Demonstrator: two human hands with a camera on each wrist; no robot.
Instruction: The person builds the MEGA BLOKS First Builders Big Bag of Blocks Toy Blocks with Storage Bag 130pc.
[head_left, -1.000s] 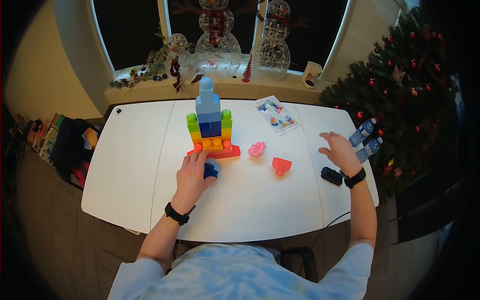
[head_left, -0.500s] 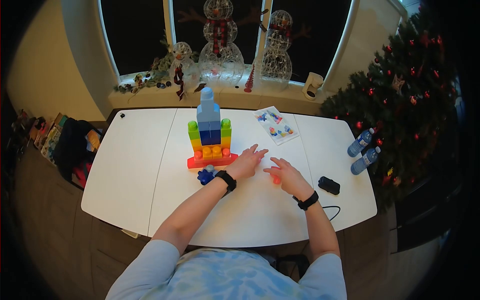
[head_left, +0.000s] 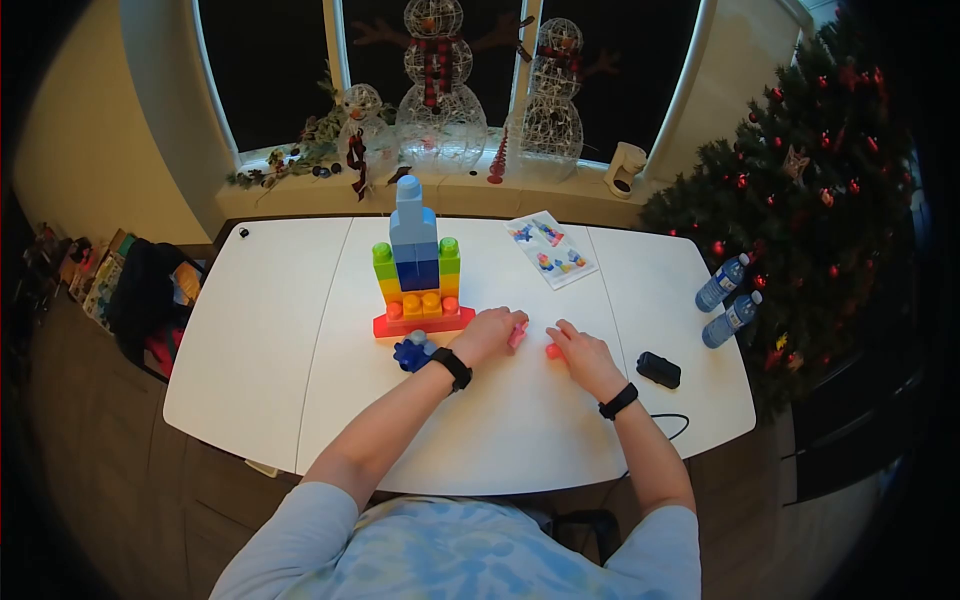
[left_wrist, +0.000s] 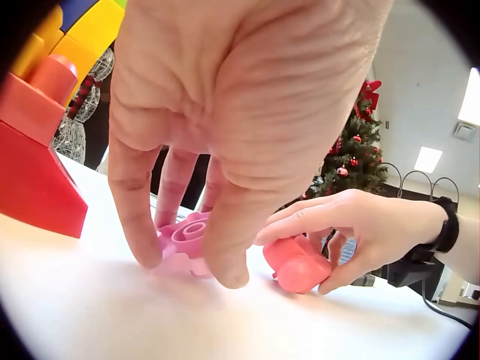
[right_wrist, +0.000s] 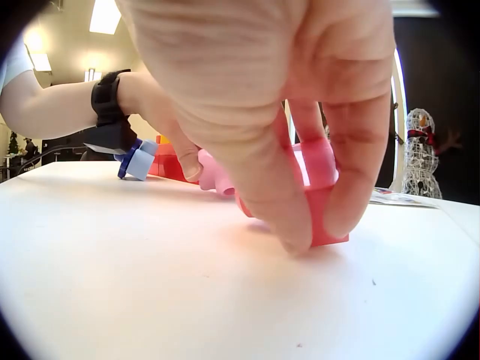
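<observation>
My left hand (head_left: 484, 338) pinches a pink gear-shaped toy piece (left_wrist: 187, 238) between thumb and fingers, low over the white table. To its right, my right hand (head_left: 590, 364) grips a coral-red toy block (left_wrist: 298, 268), its round stud facing the near side. In the right wrist view, thumb and fingers straddle the block's sides close to the tabletop. Left of both hands stands a tower of building blocks (head_left: 420, 272), red at the base and light blue on top. A dark blue gear piece (head_left: 409, 353) on a light blue-grey block lies in front of the tower, near the left wrist.
A sheet with printed block pictures (head_left: 553, 250) lies toward the back of the table (head_left: 250, 350). At the right are two water bottles (head_left: 731, 320) and a black case-like object (head_left: 658, 370) with a cable nearby. A decorated tree (head_left: 800, 200) stands beyond the right edge.
The left hand left the blue gear piece, moved right and took hold of the pink gear piece. My right hand came in from the far right and closed around the coral-red block.
</observation>
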